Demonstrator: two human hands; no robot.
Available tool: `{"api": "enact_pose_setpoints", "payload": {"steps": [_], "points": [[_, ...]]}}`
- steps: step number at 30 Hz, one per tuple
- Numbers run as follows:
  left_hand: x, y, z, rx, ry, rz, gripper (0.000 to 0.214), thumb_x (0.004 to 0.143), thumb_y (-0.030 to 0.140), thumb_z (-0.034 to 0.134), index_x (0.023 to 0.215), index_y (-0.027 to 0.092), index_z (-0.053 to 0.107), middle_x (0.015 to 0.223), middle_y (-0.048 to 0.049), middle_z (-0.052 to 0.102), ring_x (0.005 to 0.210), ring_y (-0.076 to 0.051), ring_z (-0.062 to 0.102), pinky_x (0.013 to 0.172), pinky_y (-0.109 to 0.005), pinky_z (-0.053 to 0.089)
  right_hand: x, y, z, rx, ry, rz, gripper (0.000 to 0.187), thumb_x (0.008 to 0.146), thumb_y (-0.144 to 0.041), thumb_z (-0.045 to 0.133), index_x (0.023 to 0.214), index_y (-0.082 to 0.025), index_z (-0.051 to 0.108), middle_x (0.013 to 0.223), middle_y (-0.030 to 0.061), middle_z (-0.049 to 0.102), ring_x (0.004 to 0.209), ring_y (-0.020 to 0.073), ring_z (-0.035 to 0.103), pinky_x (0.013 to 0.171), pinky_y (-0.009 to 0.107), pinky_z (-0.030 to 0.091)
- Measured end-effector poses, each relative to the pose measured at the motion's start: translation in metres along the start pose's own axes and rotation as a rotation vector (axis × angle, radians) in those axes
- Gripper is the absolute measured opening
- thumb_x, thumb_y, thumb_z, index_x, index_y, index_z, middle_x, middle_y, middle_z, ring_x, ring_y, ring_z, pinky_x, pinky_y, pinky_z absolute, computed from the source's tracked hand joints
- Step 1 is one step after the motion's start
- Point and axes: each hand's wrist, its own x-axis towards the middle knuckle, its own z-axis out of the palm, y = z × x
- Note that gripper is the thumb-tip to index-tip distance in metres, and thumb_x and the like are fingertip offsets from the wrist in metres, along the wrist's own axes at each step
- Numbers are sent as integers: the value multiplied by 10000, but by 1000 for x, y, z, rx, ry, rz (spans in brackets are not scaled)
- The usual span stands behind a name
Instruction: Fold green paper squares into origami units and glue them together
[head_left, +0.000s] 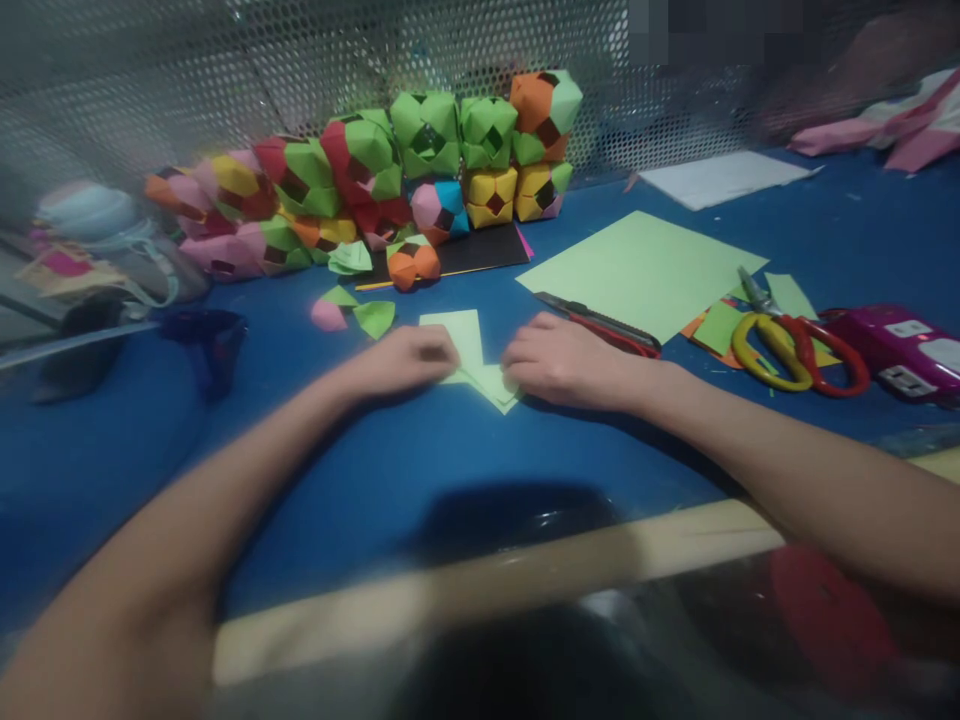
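Between my hands a small piece of pale green paper (489, 383) lies partly folded on the blue table. My left hand (409, 358) has its fingers closed on the paper's left side. On the right, my right hand (559, 362) is curled over the paper's other edge, fingertips pressed to it. Both hands rest low on the table, and the thumbs are partly hidden. Just beyond my right hand lies a box cutter (607, 325) with a red and black handle. Another small pale green sheet (452, 322) sticks out above the fold, perhaps part of the same paper.
Folded paper cubes (427, 135) stand stacked along a perforated metal panel (337, 60). A large light green sheet (645, 265), scissors (802, 350) and a purple box-like object (900, 345) lie to the right. Loose paper pieces (375, 318) sit left. The table's wooden edge (705, 530) runs in front.
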Motion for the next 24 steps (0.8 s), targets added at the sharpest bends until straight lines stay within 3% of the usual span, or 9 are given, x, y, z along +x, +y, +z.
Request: {"api": "enact_pose_setpoints", "payload": {"steps": [24], "points": [[2, 5, 3, 111, -17, 2, 202, 826, 321, 519, 890, 172, 639, 891, -39, 594, 845, -159, 550, 794, -293, 427, -1, -3, -7, 32, -43, -7, 314, 938, -168, 370, 748, -156, 620, 823, 61, 630, 750, 170, 464, 684, 318, 264]]}}
